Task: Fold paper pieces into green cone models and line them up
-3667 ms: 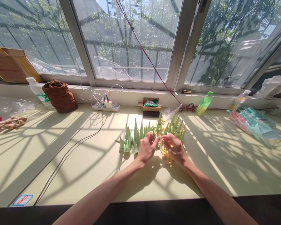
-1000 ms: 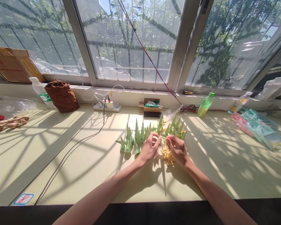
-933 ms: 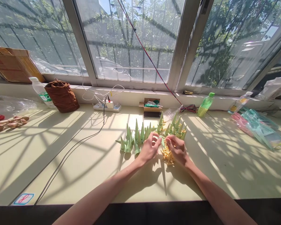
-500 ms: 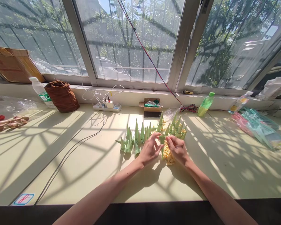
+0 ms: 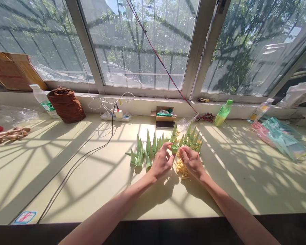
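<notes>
My left hand (image 5: 161, 162) pinches a green cone-shaped plastic piece (image 5: 174, 148) with its round open end facing up. Close beside it, my right hand (image 5: 191, 162) has its fingers curled and pinched over a pile of small yellow pieces (image 5: 180, 167); what it holds is too small to make out. Several green cones (image 5: 148, 148) stand or lie on the pale table (image 5: 66, 170) just beyond both hands, with another cluster of cones (image 5: 192, 136) to the right.
Along the windowsill side lie a power strip (image 5: 115, 116) with cables, a small cardboard box (image 5: 164, 114), a brown bag (image 5: 66, 105), a clear bottle (image 5: 43, 99) and a green bottle (image 5: 222, 114). Plastic bags (image 5: 280, 137) sit at right, wooden pieces (image 5: 7, 133) at left.
The green cone between my hands has been turned from lying point-down to open end up and lifted slightly. Both hands stayed over the yellow pile.
</notes>
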{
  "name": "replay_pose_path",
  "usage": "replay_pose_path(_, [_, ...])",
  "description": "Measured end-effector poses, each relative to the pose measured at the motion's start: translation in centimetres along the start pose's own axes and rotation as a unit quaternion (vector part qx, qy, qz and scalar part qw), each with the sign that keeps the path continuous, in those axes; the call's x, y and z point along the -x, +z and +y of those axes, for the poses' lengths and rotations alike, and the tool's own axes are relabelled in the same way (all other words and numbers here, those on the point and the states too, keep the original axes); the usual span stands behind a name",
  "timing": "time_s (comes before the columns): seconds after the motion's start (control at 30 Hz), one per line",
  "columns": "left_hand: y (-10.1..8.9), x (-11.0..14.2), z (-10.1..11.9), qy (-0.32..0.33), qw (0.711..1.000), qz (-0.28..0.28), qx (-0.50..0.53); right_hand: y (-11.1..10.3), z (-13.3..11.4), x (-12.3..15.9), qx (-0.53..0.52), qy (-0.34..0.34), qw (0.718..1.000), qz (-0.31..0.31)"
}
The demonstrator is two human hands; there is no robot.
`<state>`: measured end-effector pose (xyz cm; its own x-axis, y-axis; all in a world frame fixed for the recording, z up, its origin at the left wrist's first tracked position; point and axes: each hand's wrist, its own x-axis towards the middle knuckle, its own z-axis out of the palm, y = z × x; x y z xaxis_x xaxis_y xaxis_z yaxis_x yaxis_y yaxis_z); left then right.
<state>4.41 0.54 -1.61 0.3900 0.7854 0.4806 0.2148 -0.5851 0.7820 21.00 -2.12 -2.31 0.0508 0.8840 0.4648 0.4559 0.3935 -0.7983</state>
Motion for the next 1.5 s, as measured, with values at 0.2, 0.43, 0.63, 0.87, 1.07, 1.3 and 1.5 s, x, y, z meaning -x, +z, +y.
replay_pose_path(0.2, [0.0, -0.2, -0.3, 0.006, 1.000, 0.016, 0.002, 0.0, -0.3, 0.0, -0.031, 0.020, 0.999, -0.009])
replay_pose_path(0.43, [-0.1, -0.2, -0.3, 0.089, 0.993, 0.013, -0.073, -0.2, -0.3, 0.0, -0.015, 0.023, 1.000, -0.015])
replay_pose_path(0.63, [-0.1, -0.1, -0.5, 0.107, 0.990, 0.000, -0.096, -0.1, 0.2, 0.0, -0.028, 0.020, 0.999, -0.015])
replay_pose_path(0.87, [0.0, -0.1, 0.3, 0.012, 1.000, 0.017, 0.001, 0.0, 0.7, 0.1, -0.015, -0.012, 0.999, 0.039])
replay_pose_path(1.07, [-0.4, -0.4, 0.9, -0.125, 0.977, -0.005, 0.175, -0.2, 0.7, 0.2, -0.010, -0.023, 0.998, 0.049])
replay_pose_path(1.3, [-0.6, -0.7, 0.8, -0.196, 0.952, -0.038, 0.232, -0.3, -0.1, 0.5, -0.007, -0.039, 0.999, -0.010])
replay_pose_path(1.5, [-0.8, -0.6, 0.8, -0.178, 0.965, -0.038, 0.190, -0.2, 0.2, 0.4, -0.019, -0.030, 0.999, -0.001])
